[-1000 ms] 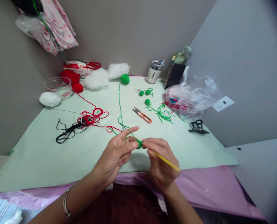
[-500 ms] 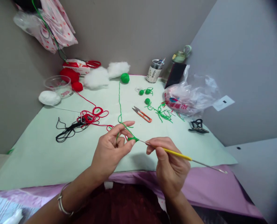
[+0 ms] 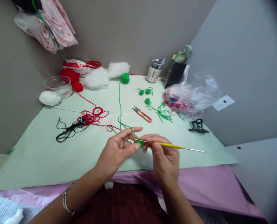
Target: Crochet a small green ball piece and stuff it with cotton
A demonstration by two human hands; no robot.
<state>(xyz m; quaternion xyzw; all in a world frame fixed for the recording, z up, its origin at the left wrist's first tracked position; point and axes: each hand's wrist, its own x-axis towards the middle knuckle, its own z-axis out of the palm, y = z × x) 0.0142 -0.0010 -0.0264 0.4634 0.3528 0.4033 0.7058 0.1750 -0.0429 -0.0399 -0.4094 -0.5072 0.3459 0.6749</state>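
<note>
Between thumb and fingers my left hand pinches a small green crochet piece, its index finger stretched out with green yarn running over it. That strand leads back to a green yarn ball at the far side. My right hand grips a crochet hook with a yellow handle, held nearly level. The hook's thin tip lies at the top of the green piece, close to my left fingers; how it sits in the stitches is too small to tell.
Orange thread snips lie beyond my hands. Small green crocheted balls and yarn scraps are to their right, near a plastic bag. At left are tangled red yarn, black cord and white stuffing.
Both hands have moved slightly closer together, the left going right. The hook has shifted left and levelled out, its tip now past the green piece, which shows more of its rounded side.
</note>
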